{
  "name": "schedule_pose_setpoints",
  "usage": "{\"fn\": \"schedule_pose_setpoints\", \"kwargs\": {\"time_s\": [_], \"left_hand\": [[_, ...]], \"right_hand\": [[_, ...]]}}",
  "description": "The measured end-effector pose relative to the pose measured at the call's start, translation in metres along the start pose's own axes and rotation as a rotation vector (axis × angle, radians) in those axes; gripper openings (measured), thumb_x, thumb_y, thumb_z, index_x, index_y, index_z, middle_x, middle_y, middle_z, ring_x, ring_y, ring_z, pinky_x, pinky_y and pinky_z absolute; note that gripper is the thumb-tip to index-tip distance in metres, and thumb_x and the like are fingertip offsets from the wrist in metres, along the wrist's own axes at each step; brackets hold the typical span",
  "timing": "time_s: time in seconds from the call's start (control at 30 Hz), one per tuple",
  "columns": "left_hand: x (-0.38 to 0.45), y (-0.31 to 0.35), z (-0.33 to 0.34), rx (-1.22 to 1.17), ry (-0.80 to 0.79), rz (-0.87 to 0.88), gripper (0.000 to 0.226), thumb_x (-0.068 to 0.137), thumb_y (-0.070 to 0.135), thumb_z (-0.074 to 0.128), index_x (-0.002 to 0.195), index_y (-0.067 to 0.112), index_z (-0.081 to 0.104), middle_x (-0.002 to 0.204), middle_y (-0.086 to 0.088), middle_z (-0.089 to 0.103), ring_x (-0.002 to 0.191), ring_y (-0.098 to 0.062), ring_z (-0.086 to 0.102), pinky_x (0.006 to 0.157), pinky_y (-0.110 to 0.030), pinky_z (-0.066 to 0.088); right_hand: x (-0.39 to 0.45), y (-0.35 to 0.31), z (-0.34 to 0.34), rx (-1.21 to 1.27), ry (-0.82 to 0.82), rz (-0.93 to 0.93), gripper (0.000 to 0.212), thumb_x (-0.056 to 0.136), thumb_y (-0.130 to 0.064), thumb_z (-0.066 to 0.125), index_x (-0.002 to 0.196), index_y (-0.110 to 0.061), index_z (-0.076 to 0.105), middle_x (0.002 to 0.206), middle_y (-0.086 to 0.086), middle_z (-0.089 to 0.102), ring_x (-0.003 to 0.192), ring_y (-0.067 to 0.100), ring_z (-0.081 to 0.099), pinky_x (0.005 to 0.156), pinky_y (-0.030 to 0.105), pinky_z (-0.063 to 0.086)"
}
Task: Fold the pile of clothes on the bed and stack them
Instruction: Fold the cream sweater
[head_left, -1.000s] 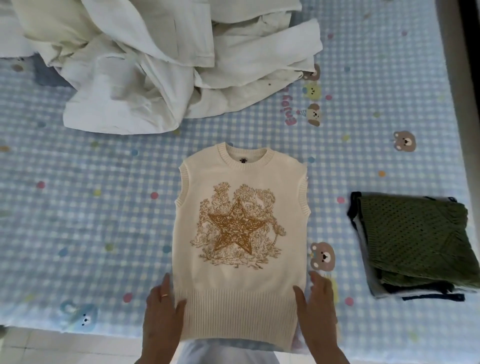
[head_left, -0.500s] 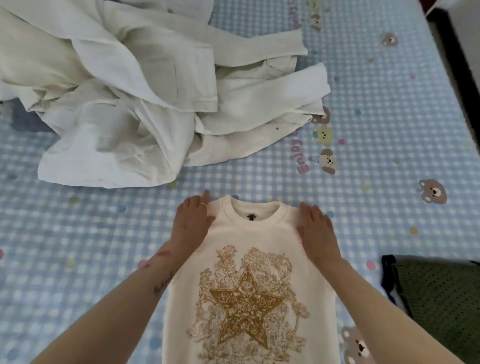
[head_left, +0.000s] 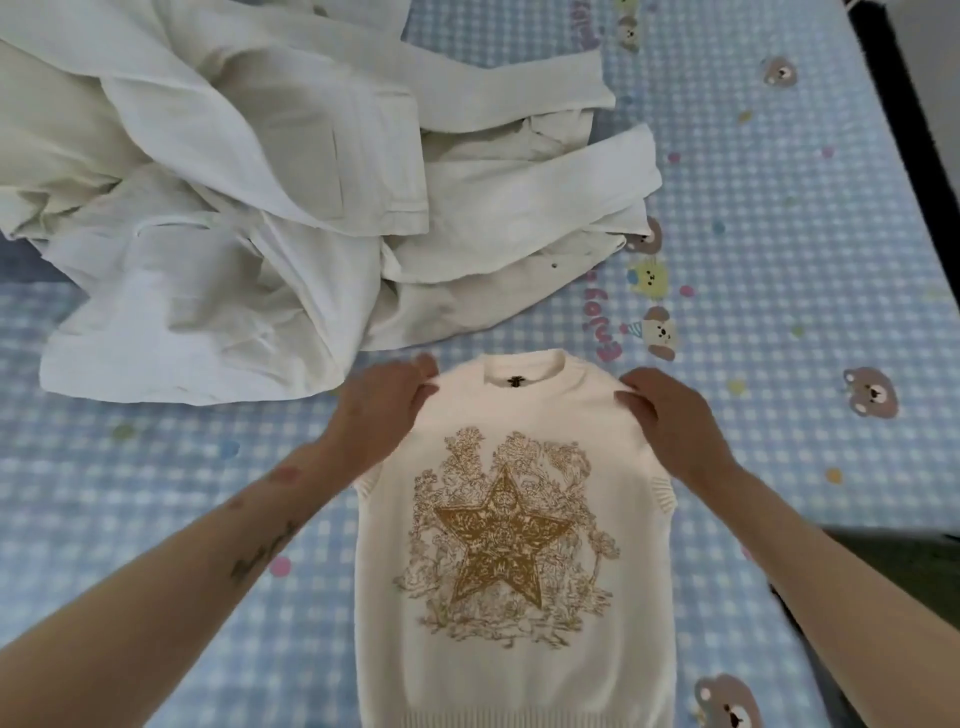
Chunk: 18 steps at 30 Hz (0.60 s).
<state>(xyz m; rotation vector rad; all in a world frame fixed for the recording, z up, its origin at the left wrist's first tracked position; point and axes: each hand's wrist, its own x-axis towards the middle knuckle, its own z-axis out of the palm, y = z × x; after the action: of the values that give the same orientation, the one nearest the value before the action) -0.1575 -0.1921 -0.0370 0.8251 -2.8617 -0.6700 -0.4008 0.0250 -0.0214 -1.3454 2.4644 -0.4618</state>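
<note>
A cream sleeveless knit vest (head_left: 514, 530) with a gold star design lies face up on the bed, neck away from me. My left hand (head_left: 384, 400) pinches its left shoulder. My right hand (head_left: 665, 410) pinches its right shoulder, thumb on top of the knit. Both shoulders look slightly lifted. A heap of unfolded white and cream clothes (head_left: 249, 197) lies beyond the vest at the upper left. The dark green folded stack (head_left: 904, 566) shows only as a blurred sliver at the right edge, partly behind my right forearm.
The bed sheet (head_left: 779, 218) is blue and white check with bear prints and coloured dots. The bed's right edge (head_left: 914, 119) runs along a dark strip at the upper right. Bare sheet shows to the left of the vest.
My hands went from the vest's hem up to its shoulders. Half a second ago they lay flat there; now the fingers pinch the shoulder fabric. The view has shifted forward.
</note>
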Motion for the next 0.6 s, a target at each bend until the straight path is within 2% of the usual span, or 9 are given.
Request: {"fn": "schedule_pose_setpoints", "kwargs": {"time_s": [0.1,0.2,0.27,0.33,0.37,0.43,0.5,0.53,0.6], "left_hand": [[-0.08,0.016,-0.015,0.05,-0.046,0.132,0.018,0.09,0.027,0.051,0.088,0.017,0.065,0.063,0.001,0.063,0.056,-0.02,0.063,0.056,-0.027,0.047],[-0.168,0.022,-0.015,0.107,-0.123,0.215,0.015,0.075,0.016,0.065,0.087,0.02,0.073,0.074,0.007,0.07,0.067,-0.012,0.067,0.067,-0.025,0.051],[-0.217,0.028,-0.007,0.091,-0.089,0.273,0.026,0.079,0.013,0.052,0.084,0.019,0.076,0.081,0.008,0.073,0.07,-0.011,0.069,0.072,-0.023,0.049],[-0.254,0.036,0.005,0.105,-0.052,0.319,0.051,0.096,0.012,0.031,0.077,0.019,0.078,0.082,0.008,0.075,0.066,-0.009,0.069,0.065,-0.02,0.054],[-0.268,0.041,0.01,0.127,-0.052,0.339,0.064,0.1,0.012,0.021,0.074,0.02,0.078,0.082,0.008,0.075,0.064,-0.009,0.069,0.062,-0.02,0.055],[-0.293,0.049,0.024,0.171,-0.074,0.361,0.072,0.1,0.011,0.013,0.072,0.022,0.078,0.082,0.007,0.075,0.06,-0.008,0.068,0.062,-0.02,0.054],[-0.312,0.055,0.037,0.195,-0.108,0.354,0.071,0.1,0.009,0.014,0.071,0.021,0.078,0.082,0.005,0.075,0.058,-0.009,0.066,0.071,-0.023,0.047],[-0.317,0.059,0.041,0.2,-0.13,0.338,0.065,0.098,0.007,0.02,0.07,0.021,0.077,0.081,0.005,0.075,0.057,-0.01,0.066,0.071,-0.023,0.043],[-0.324,0.064,0.046,0.23,-0.19,0.316,0.044,0.082,0.008,0.038,0.067,0.022,0.077,0.077,0.007,0.074,0.055,-0.01,0.064,0.065,-0.022,0.046]], "right_hand": [[-0.069,-0.021,-0.012,0.114,-0.044,-0.138,0.014,0.089,-0.013,0.063,0.101,-0.008,0.068,0.095,0.001,0.069,0.086,0.016,0.063,0.075,0.021,0.045],[-0.148,-0.03,-0.018,0.119,-0.197,-0.275,0.021,0.096,-0.024,0.047,0.1,-0.019,0.067,0.091,-0.006,0.067,0.079,0.007,0.061,0.062,0.019,0.047],[-0.188,-0.029,-0.017,0.081,-0.251,-0.363,0.04,0.101,-0.037,0.031,0.094,-0.023,0.067,0.082,-0.007,0.066,0.067,0.006,0.062,0.048,0.019,0.047],[-0.216,-0.025,-0.013,0.011,-0.283,-0.417,0.053,0.101,-0.043,0.025,0.084,-0.025,0.071,0.076,-0.009,0.066,0.057,0.005,0.06,0.041,0.018,0.044],[-0.228,-0.023,-0.012,-0.042,-0.293,-0.442,0.056,0.101,-0.043,0.022,0.081,-0.027,0.072,0.074,-0.011,0.066,0.054,0.004,0.058,0.041,0.018,0.042],[-0.245,-0.016,-0.006,-0.124,-0.294,-0.483,0.06,0.101,-0.041,0.017,0.077,-0.031,0.071,0.073,-0.014,0.064,0.053,0.002,0.056,0.044,0.018,0.038],[-0.258,-0.01,0.001,-0.144,-0.306,-0.512,0.059,0.102,-0.038,0.017,0.078,-0.03,0.071,0.074,-0.013,0.064,0.056,0.002,0.057,0.047,0.017,0.037],[-0.263,-0.006,0.006,-0.147,-0.327,-0.524,0.055,0.101,-0.036,0.021,0.079,-0.029,0.07,0.075,-0.012,0.064,0.058,0.003,0.058,0.048,0.017,0.038],[-0.273,0.001,0.012,-0.158,-0.421,-0.547,0.035,0.097,-0.035,0.04,0.078,-0.029,0.068,0.076,-0.01,0.063,0.06,0.004,0.058,0.05,0.017,0.041]]}}
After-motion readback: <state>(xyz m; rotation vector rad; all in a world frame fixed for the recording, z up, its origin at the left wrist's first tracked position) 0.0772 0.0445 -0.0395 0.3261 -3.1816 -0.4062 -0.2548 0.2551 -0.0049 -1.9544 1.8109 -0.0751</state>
